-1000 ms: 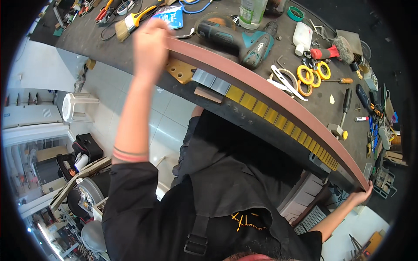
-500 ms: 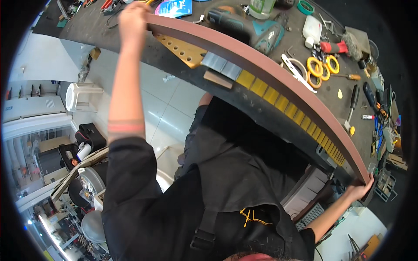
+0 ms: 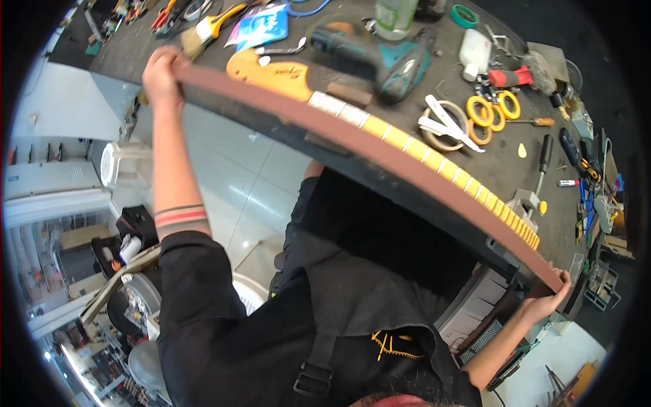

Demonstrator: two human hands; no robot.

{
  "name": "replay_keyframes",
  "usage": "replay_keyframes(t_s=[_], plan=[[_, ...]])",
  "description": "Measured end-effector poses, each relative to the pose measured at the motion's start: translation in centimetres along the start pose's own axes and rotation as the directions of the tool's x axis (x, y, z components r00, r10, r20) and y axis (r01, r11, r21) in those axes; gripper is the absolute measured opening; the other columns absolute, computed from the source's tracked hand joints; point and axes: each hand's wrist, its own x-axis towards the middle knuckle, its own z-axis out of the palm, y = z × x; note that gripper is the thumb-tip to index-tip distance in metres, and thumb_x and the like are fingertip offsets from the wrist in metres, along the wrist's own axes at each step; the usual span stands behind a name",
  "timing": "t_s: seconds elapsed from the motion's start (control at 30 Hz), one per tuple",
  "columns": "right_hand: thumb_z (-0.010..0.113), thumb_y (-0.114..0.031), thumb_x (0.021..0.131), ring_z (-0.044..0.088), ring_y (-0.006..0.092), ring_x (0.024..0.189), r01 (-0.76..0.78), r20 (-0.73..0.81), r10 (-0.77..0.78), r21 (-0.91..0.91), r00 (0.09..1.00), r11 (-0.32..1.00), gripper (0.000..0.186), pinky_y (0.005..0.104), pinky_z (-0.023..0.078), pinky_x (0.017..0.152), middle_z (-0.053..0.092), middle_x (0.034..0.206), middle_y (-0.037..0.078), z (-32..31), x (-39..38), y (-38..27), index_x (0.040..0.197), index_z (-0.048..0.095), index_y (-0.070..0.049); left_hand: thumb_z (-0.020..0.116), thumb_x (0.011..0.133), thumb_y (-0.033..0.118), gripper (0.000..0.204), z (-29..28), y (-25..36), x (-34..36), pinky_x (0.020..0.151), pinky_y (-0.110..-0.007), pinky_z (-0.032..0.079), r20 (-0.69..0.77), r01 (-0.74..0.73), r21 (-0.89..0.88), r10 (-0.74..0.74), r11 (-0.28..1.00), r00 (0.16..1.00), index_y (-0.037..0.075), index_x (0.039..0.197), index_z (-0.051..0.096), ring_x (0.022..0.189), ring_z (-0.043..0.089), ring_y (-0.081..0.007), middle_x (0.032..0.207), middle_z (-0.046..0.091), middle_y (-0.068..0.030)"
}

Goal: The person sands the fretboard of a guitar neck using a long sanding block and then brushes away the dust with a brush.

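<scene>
My left hand (image 3: 163,78) is closed around the far-left end of a long, straight-edged strip with a reddish-brown, sandpaper-like face (image 3: 420,179). At the lower right, my right hand (image 3: 548,298) grips its other end. The strip spans the bench's near edge, along the near side of a guitar neck (image 3: 434,159). Yellow and whitish bands cover the neck's face between the frets. Its pale wooden headstock (image 3: 274,76) points left, beyond the strip. Part of the neck's near side is hidden behind the strip, and I cannot tell whether the two touch.
On the dark workbench (image 3: 502,152) lie a teal-and-black power tool (image 3: 403,74), a tape roll (image 3: 444,139) with white strips, yellow-handled scissors (image 3: 479,112), a paintbrush (image 3: 203,34) and a white bottle (image 3: 475,54). A clamp (image 3: 525,203) is near the neck's right end. A white stool (image 3: 125,165) stands left.
The strip has come nearer to me, from the neck's far side to its near side, uncovering the headstock and banded face. My left hand moved left and nearer; my right hand shifted slightly left.
</scene>
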Motion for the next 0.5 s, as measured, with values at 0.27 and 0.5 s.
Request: replay_keyframes(t_s=[0.27, 0.5], plan=[[0.048, -0.039, 0.110, 0.065, 0.0278, 0.104, -0.017, -0.516, -0.111, -0.236, 0.850, 0.972, 0.044, 0.0442, 0.049, 0.102, 0.063, 0.101, 0.009, -14.8, 4.8, -4.7, 0.128, 0.063, -0.002, 0.042, 0.087, 0.000, 0.016, 15.8, 6.5, -12.7, 0.068, -0.029, 0.050, 0.294, 0.081, -0.101, -0.048, 0.992, 0.954, 0.001, 0.087, 0.058, 0.071, 0.060, -0.0151, 0.082, 0.061, -0.0088], [0.047, -0.036, 0.110, 0.063, 0.0242, 0.099, 0.058, 0.096, -0.049, -0.095, 0.994, 0.994, 0.037, 0.0408, 0.049, 0.099, 0.061, 0.097, 0.007, -1.9, -0.9, -1.3, 0.116, 0.063, -0.003, 0.042, 0.090, 0.001, 0.018, 3.6, 2.0, -2.2, 0.066, -0.031, 0.050, -0.008, 0.092, -0.168, -0.095, 0.981, 0.995, 0.002, 0.088, 0.060, 0.070, 0.057, -0.0148, 0.077, 0.056, -0.0067]])
